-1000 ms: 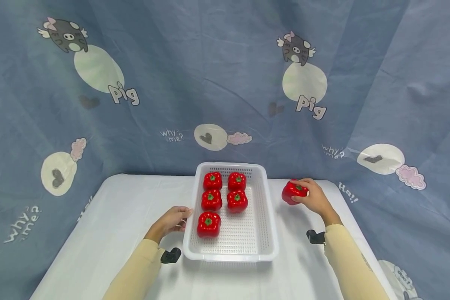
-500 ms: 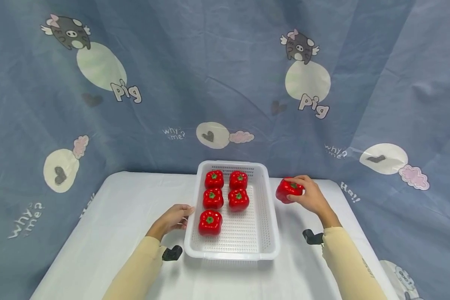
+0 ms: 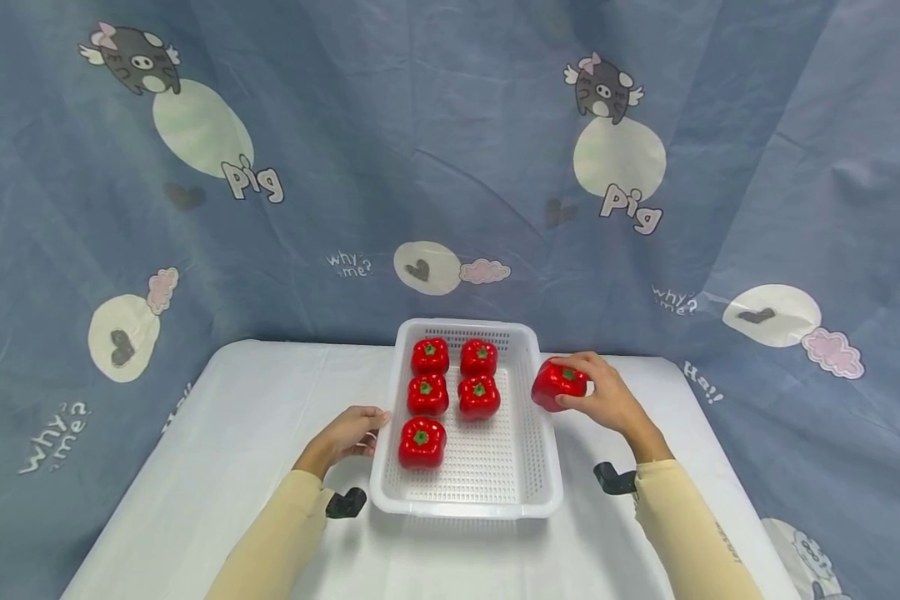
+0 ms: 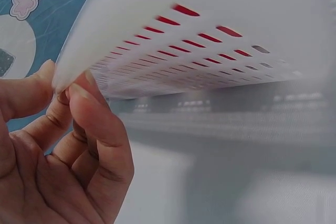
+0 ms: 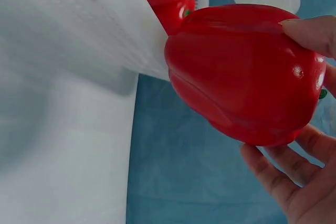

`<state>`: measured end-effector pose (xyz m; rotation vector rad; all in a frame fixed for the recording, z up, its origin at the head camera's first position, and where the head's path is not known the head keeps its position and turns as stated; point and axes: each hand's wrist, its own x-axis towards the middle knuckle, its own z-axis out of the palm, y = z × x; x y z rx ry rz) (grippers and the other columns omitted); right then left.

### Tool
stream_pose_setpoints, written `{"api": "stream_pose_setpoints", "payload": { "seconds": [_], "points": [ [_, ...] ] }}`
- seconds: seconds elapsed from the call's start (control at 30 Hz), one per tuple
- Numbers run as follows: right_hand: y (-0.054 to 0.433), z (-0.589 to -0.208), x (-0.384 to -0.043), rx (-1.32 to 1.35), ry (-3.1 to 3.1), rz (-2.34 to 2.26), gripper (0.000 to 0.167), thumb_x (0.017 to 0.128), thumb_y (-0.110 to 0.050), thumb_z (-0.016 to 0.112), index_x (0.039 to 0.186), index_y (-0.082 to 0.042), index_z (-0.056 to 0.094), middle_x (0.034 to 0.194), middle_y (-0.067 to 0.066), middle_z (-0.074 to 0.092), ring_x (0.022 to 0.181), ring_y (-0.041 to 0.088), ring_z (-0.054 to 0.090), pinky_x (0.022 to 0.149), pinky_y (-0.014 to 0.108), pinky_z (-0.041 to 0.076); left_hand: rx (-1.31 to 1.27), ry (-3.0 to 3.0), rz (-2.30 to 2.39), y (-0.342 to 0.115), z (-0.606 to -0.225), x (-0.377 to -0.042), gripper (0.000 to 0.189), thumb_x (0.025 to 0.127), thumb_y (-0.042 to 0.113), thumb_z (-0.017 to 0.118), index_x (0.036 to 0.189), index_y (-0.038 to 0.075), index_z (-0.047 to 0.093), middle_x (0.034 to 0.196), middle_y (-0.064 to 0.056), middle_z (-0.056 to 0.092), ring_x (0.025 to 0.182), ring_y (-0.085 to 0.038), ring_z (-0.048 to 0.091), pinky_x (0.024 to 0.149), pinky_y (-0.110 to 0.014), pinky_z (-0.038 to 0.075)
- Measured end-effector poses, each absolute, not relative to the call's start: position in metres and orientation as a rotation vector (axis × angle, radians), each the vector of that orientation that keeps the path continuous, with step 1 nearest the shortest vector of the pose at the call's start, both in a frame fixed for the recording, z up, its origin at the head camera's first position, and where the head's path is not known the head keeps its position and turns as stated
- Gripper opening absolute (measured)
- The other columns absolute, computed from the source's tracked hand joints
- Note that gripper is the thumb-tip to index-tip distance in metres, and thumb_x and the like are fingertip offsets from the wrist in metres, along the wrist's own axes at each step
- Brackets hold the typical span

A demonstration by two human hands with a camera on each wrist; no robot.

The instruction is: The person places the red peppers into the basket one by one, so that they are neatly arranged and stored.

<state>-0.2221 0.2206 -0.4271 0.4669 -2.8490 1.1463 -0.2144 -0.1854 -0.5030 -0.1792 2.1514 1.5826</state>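
A white slotted plastic basket (image 3: 461, 510) stands mid-table with several red bell peppers (image 3: 421, 443) inside, two columns of them at its left and centre. My left hand (image 3: 348, 433) pinches the basket's left rim between thumb and fingers; in the left wrist view the hand (image 4: 68, 140) grips the edge of the slotted wall (image 4: 210, 38). Another red bell pepper (image 3: 557, 385) is in my right hand (image 3: 603, 400), overlapping the basket's right rim in the head view. Up close, thumb and fingers of the right hand (image 5: 310, 171) hold this pepper (image 5: 241, 72) from its stem side.
A white cloth covers the table (image 3: 270, 392). Behind it hangs a blue curtain (image 3: 457, 208) printed with pigs and hearts. The basket's right half shows its bare perforated floor (image 3: 487, 471). Black wrist mounts (image 3: 615, 479) sit below both hands.
My right hand has carried the bell pepper leftward, from beside the basket to its right rim. The left hand keeps its hold on the rim. The head view has shifted slightly.
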Motion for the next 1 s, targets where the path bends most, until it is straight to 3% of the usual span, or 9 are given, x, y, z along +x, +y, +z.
{"api": "stream_pose_setpoints", "payload": {
  "seconds": [0.67,1.0],
  "points": [
    [0.18,-0.437,-0.217,0.672,-2.897,1.155,0.057,0.071,-0.013,0.083,0.124,-0.014,0.063,0.127,0.013,0.052,0.117,0.035,0.049,0.083,0.051,0.054,-0.147,2.141,1.617,-0.187,-0.506,-0.214,0.028,0.099,0.021,0.052,0.109,-0.005,0.06,0.079,-0.005,0.06,0.065,-0.013,0.053,0.057,-0.023,0.05],
    [0.159,-0.444,-0.216,0.772,-3.005,1.122,0.058,0.069,-0.01,0.085,0.123,-0.015,0.065,0.125,0.008,0.054,0.118,0.031,0.05,0.091,0.05,0.05,-0.15,2.141,1.609,-0.186,-0.505,-0.215,0.03,0.1,0.021,0.051,0.111,-0.006,0.059,0.082,-0.006,0.06,0.067,-0.014,0.054,0.059,-0.023,0.051]
  ]
}}
